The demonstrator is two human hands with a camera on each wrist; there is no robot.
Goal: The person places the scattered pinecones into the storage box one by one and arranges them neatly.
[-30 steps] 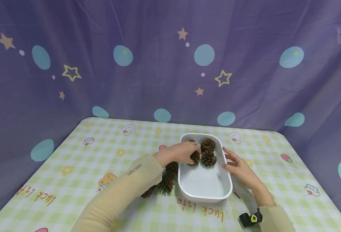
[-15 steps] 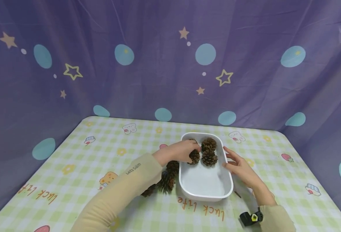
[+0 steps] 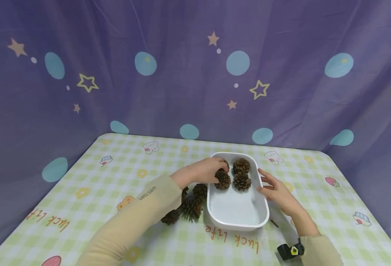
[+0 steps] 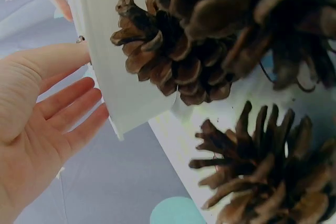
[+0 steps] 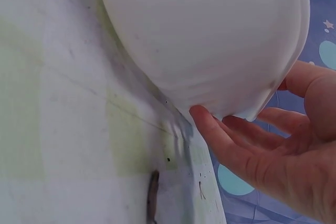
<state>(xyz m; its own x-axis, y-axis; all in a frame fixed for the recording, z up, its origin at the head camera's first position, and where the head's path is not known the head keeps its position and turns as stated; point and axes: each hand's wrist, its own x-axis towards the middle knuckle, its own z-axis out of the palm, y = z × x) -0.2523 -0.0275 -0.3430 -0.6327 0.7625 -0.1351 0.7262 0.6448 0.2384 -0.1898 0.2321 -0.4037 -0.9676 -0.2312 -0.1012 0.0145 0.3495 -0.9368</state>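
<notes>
A white rectangular box [image 3: 238,212] stands on the table with several brown pine cones in its far half. My left hand [image 3: 206,170] reaches over its left rim, fingers and thumb over the near-left pine cone [image 3: 223,181]. Another cone [image 3: 242,181] sits to the right of it. In the left wrist view, the left hand's [image 4: 44,124] fingers pass behind the box wall [image 4: 118,77], their tips hidden. My right hand [image 3: 278,194] touches the box's right side with fairly straight fingers. In the right wrist view, the fingers [image 5: 212,135] rest against the outer wall.
Several more pine cones [image 3: 191,207] lie beside the box on the left, partly behind the left sleeve. A thin dark fragment [image 3: 274,223] lies right of the box. A black device [image 3: 290,251] sits at the right wrist. A patterned purple curtain [image 3: 168,92] stands behind the table.
My left hand has drawn slightly back to the left, so more of the near-left pine cone shows. The right hand stays against the box. The head view has shifted slightly.
</notes>
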